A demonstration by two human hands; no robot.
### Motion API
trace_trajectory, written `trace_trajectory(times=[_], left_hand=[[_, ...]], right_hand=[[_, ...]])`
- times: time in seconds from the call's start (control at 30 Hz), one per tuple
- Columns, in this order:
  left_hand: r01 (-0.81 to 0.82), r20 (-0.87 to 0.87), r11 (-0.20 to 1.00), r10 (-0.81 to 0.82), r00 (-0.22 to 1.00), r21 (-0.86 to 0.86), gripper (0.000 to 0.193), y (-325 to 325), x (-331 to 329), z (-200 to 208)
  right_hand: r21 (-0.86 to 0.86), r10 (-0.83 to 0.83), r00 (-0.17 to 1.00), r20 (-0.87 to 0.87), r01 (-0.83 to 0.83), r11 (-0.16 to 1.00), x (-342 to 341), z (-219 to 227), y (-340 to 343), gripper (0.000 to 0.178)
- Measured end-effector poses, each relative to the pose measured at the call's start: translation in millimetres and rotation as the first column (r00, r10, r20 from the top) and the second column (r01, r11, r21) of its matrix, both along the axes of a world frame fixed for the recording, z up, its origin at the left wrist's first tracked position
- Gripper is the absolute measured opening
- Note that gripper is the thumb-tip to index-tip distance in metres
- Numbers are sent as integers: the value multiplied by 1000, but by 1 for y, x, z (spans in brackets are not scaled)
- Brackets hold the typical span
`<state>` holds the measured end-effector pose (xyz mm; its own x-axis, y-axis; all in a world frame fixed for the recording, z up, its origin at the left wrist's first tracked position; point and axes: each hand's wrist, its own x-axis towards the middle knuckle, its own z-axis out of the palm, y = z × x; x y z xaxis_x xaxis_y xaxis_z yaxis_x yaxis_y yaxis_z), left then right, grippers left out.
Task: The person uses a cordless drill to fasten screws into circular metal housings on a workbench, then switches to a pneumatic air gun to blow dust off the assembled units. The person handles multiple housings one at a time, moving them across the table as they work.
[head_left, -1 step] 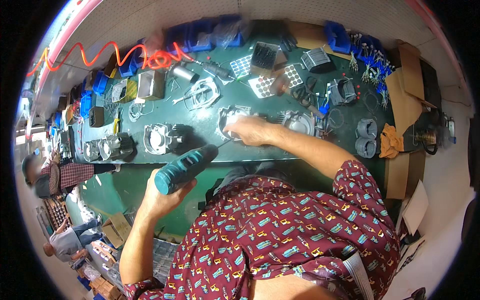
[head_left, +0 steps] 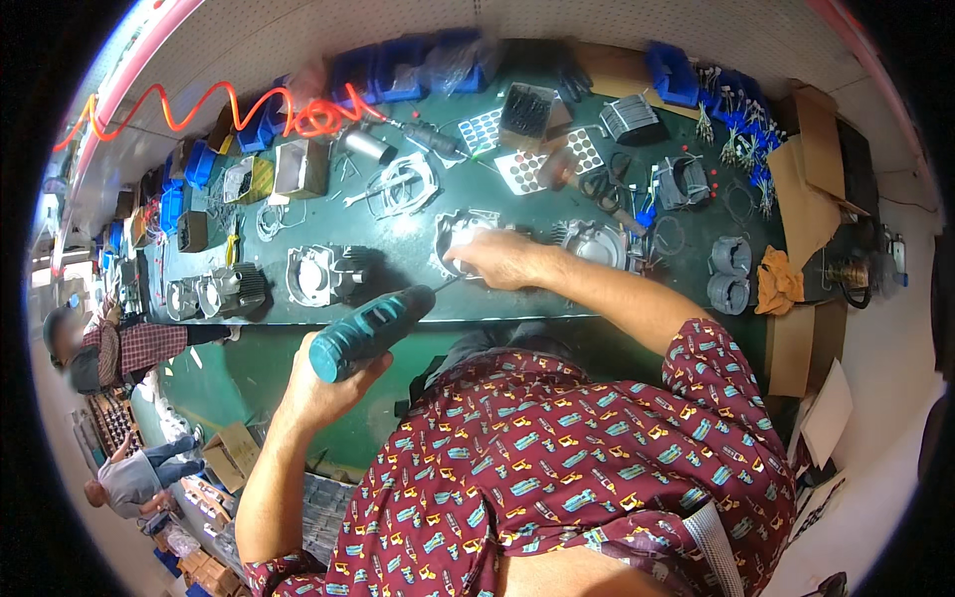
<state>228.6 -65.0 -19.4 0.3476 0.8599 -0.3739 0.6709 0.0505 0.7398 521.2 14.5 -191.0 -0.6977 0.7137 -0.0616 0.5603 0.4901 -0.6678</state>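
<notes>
A teal cordless screwdriver (head_left: pixel 366 335) is gripped in my left hand (head_left: pixel 320 386), in front of the bench edge. Its thin bit slants up and right to a cast metal motor housing (head_left: pixel 450 231); the exact contact of the tip is too small to make out. My right hand (head_left: pixel 505 261) reaches across from the right, fingers closed on that housing, partly covering it. Another round metal housing (head_left: pixel 594 246) sits just beyond my right wrist. To the left stands a finned metal housing (head_left: pixel 320 276) with a pale round centre.
More finned housings (head_left: pixel 231 291) stand at the bench's left end. Behind lie a white cable coil (head_left: pixel 403 187), a hanging inline screwdriver (head_left: pixel 430 139), sticker sheets (head_left: pixel 522 171) and blue bins (head_left: pixel 398 78). At right are grey rings (head_left: pixel 729 274) and an orange cloth (head_left: pixel 778 282). Other people (head_left: pixel 134 483) are at far left.
The cordless screwdriver has turned slightly in my left hand, its body shifting a little. My right hand stays on the housing.
</notes>
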Motion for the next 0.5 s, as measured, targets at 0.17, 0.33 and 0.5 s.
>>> trace_trajectory(times=[0.17, 0.33, 0.5], left_hand=[[43, -40, 999, -44, 998, -16, 33, 17, 15, 10], [126, -164, 990, -135, 977, -64, 34, 29, 30, 28], [286, -436, 958, -268, 859, -24, 35, 36, 48, 37]], right_hand=[[-64, -79, 994, -75, 74, 995, 2, -5, 2, 40], [393, -406, 820, -404, 556, 732, 10, 0, -1, 39], [27, -641, 660, -393, 705, 709, 3, -28, -6, 26]])
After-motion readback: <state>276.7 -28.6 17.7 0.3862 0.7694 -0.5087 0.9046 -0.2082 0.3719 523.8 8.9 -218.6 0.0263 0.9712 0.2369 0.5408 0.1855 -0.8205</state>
